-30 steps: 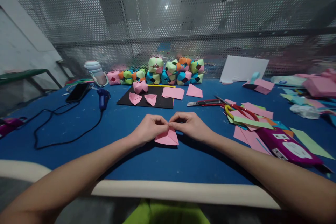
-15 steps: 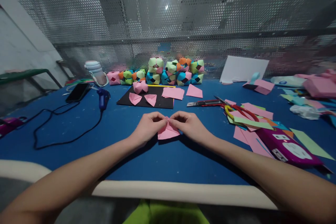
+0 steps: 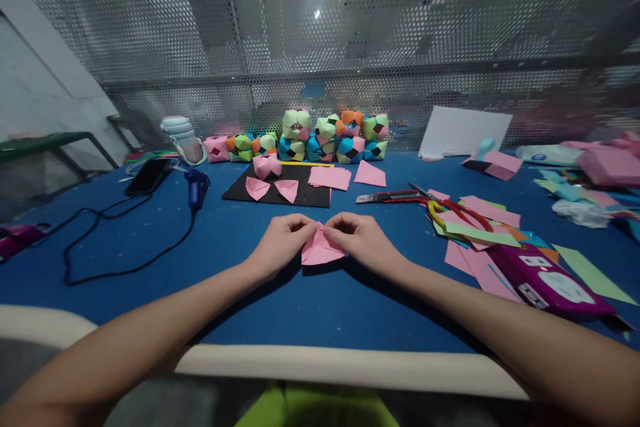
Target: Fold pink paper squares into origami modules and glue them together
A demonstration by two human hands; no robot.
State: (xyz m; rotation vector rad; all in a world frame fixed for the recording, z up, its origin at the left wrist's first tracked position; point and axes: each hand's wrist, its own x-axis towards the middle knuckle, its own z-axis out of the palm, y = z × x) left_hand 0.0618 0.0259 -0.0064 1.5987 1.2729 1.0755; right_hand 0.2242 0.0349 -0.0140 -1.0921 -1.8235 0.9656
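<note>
Between my hands is a folded pink paper piece [image 3: 321,250], creased and pointed at its far end. My left hand [image 3: 284,240] pinches its upper left edge between thumb and fingers. On the upper right edge, my right hand [image 3: 361,239] grips it the same way. My fingers partly hide the top of the fold. Beyond them a black sheet [image 3: 313,197] carries two small folded pink pieces [image 3: 287,190] and a joined pink paper unit [image 3: 267,165]. Flat pink paper slips [image 3: 330,177] overlap the sheet's right side.
Coloured paper balls [image 3: 325,147] stand stacked at the back. A blue glue gun [image 3: 197,188], phone [image 3: 149,177] and bottle [image 3: 184,140] are at left. To the right lie a utility knife [image 3: 393,197], scissors [image 3: 460,213], paper scraps [image 3: 480,270] and a purple power strip [image 3: 555,283].
The pink paper piece has shifted very slightly right and its tip shows a little more between my thumbs. Both hands keep their pinch; everything else is still.
</note>
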